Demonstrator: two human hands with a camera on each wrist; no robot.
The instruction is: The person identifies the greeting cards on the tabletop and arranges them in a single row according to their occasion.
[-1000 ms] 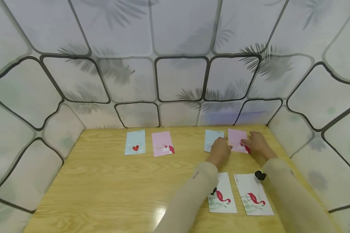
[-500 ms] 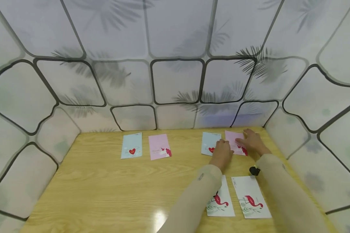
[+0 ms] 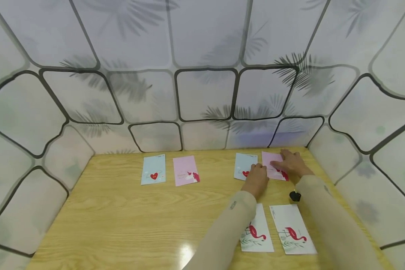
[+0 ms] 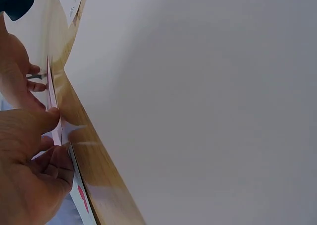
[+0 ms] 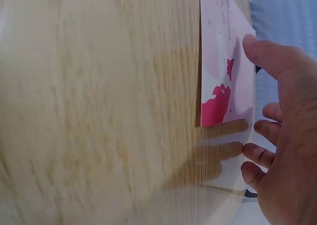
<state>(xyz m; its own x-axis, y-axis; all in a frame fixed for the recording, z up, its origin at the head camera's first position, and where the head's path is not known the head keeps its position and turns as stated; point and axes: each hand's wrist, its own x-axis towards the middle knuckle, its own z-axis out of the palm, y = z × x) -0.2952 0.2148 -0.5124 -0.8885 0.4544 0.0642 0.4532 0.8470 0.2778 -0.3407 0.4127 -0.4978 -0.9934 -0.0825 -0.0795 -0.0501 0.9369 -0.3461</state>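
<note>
A pink card [image 3: 269, 162] with a unicorn print lies flat near the table's back right, with a light-blue heart card [image 3: 244, 165] to its left. My left hand [image 3: 255, 180] is at the gap between the two, its thumb at the pink card's edge. Its other fingers curl loosely beside the blue card in the left wrist view. My right hand [image 5: 292, 116] comes from the right, its thumb resting over the pink card and its fingers spread past the card's side. In the head view this hand covers part of the unicorn.
Two white flamingo cards, a left one [image 3: 258, 238] and a right one [image 3: 291, 228], lie in front, below the forearms. Farther left are another blue heart card [image 3: 153, 168] and another pink unicorn card [image 3: 185, 170]. A patterned wall [image 3: 206, 97] borders the wooden table [image 3: 128, 217].
My left hand has shifted slightly toward me, uncovering the red heart on the blue card. My right thumb has moved a little left over the pink card. The head view has shifted slightly.
</note>
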